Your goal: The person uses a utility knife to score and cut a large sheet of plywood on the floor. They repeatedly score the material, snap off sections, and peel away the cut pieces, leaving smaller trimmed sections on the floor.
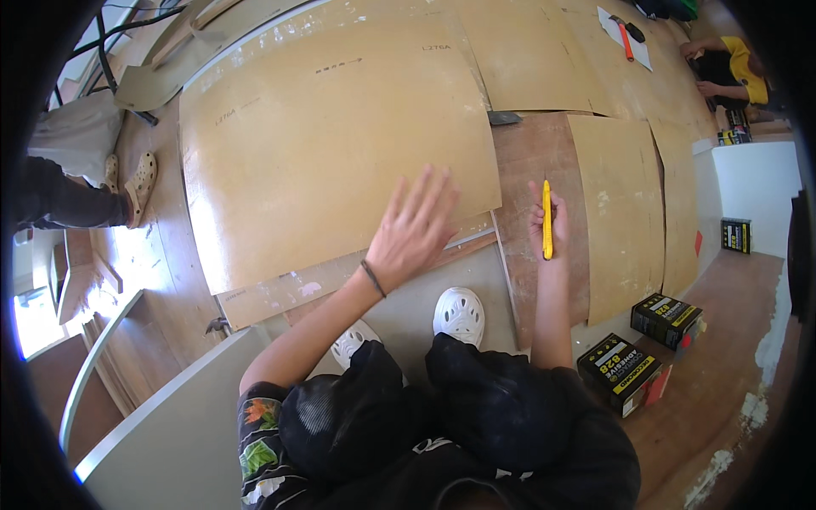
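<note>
A large tan sheet with a glossy surface lies in front of me, over a paint-spotted board edge. My left hand is open, fingers spread and slightly blurred, over the sheet's lower right part; I cannot tell whether it touches. My right hand holds a yellow utility knife, blade end pointing away from me, over bare brown plywood. A narrower tan panel lies just to the right, and a dark flat piece sits at the big sheet's right edge.
A person in dark trousers and clogs stands at left; another in yellow is at upper right. Black-and-yellow tins stand at lower right, red-handled tools on white paper at top right, a curved pale panel at lower left.
</note>
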Motion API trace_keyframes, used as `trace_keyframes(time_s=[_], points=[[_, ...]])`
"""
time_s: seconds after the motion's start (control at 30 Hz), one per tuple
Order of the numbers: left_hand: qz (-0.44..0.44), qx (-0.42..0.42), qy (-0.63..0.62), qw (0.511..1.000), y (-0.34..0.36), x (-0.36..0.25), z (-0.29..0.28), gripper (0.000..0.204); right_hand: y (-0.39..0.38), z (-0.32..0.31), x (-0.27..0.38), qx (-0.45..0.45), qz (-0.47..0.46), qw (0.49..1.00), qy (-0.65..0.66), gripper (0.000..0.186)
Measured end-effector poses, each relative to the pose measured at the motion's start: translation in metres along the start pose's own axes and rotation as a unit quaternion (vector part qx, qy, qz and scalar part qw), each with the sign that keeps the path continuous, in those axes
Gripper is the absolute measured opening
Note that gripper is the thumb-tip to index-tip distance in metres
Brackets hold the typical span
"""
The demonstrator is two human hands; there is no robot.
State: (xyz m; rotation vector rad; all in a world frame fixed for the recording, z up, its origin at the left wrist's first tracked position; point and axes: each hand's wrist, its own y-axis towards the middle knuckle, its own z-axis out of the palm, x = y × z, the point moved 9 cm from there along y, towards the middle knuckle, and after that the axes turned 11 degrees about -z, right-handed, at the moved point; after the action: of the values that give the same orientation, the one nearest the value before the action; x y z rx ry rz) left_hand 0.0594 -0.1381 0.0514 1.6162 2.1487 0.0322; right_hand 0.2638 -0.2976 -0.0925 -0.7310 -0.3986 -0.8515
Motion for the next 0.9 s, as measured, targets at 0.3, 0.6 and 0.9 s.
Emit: trace_keyframes(time_s=[0.3,0.6,0.9], points=[[0.22,0.095,0.093,0.966,-0.021,-0.066,0.079,0.051,0.0,0.03,-0.041,0.077,0.072,0.994,-0.003,0.032],[-0.177,0.17,-0.319,0.915,-0.092,0.009,0.059,0.017,-0.01,0.03,-0.029,0.068,0.019,0.996,-0.059,0.028],[-0.514,-0.114,-0.727,0.44,-0.137,0.109,0.051,0.028,-0.039,0.033,-0.002,-0.092,-0.296,0.897,-0.314,0.036]])
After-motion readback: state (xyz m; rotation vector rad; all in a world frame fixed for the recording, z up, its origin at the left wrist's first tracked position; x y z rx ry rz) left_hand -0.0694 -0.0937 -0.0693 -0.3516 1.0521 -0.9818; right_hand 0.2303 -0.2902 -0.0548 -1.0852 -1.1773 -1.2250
